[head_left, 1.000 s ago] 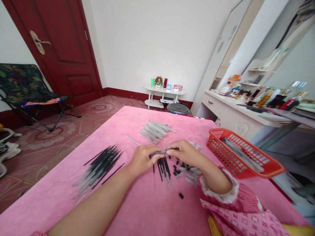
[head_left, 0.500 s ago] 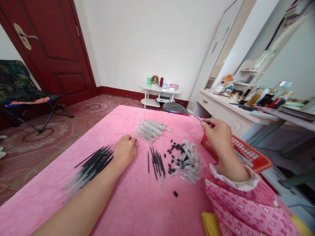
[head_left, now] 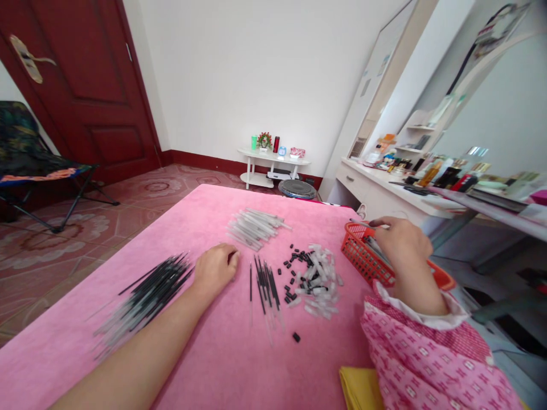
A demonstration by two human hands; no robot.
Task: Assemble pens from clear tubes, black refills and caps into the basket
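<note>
My right hand [head_left: 404, 242] pinches a slim pen [head_left: 361, 222] over the red plastic basket [head_left: 363, 259], in which more pens lie. My left hand [head_left: 217, 265] rests on the pink cloth with its fingers curled; whatever they may hold is hidden. Just beyond it is a pile of translucent white pen barrels [head_left: 256, 228]. To its left lies a large bundle of black-and-clear pen refills [head_left: 149, 296]. A few more refills [head_left: 265, 282] lie right of that hand. Near the basket are heaped clear pen caps [head_left: 322, 279] and scattered small black plugs [head_left: 290, 265].
A pink cloth [head_left: 239, 376] covers the table. One black plug [head_left: 296, 337] lies apart near the front, and a folded yellow cloth [head_left: 361, 387] is at the front right edge. A dressing table [head_left: 384, 193] with bottles stands to the right; a folding chair [head_left: 38, 165] is at left.
My right hand has moved right and lower over the basket, with the pen tilting flatter. My left hand's fingers have curled in more on the cloth. The view has shifted slightly.
</note>
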